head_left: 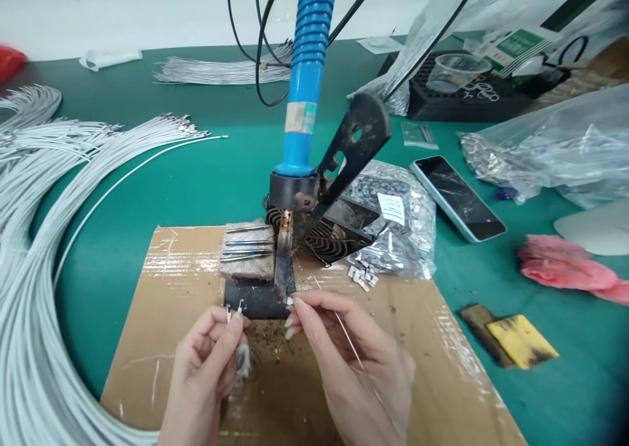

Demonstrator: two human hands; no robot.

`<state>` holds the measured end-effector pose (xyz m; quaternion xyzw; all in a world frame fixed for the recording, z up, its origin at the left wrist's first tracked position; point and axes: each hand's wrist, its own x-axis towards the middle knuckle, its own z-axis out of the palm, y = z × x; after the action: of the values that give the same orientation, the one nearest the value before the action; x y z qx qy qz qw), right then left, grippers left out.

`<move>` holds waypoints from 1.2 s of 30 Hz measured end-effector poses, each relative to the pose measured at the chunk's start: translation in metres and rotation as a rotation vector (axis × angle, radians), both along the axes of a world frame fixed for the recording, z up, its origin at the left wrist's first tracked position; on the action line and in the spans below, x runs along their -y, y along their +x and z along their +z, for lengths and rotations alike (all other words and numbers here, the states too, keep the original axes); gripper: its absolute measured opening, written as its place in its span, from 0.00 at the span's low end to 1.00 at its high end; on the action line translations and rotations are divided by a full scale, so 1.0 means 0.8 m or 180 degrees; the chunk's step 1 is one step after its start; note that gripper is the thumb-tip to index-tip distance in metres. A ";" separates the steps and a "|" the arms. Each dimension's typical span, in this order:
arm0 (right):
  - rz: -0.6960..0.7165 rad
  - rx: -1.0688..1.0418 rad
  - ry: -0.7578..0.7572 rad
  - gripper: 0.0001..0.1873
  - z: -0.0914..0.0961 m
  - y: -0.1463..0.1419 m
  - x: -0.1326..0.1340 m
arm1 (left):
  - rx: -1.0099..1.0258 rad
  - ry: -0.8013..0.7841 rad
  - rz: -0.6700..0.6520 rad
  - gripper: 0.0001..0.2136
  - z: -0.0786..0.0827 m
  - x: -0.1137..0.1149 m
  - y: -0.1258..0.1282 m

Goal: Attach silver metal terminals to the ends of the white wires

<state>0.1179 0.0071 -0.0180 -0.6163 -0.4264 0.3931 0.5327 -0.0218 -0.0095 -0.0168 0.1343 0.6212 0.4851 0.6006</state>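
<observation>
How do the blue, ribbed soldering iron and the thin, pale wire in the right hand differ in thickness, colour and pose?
The blue, ribbed soldering iron is thick; the thin, pale wire is far slimmer. The iron stands nearly upright in a black, perforated bracket; the wire slants across the right hand. Both are long and narrow.

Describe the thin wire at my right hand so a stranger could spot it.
Find the cardboard sheet, then the right hand above it. The thin wire slants across that hand, far slimmer than the white cables bundled at left.
</observation>
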 end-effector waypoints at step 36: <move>0.0914 -0.0389 -0.0342 0.06 -0.016 0.005 0.016 | -0.0511 0.0219 -0.0819 0.21 -0.011 0.001 -0.004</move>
<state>0.1219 -0.0054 -0.0305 -0.5517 -0.4552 0.5242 0.4622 -0.0250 -0.0100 -0.0252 0.2717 0.6279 0.4129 0.6013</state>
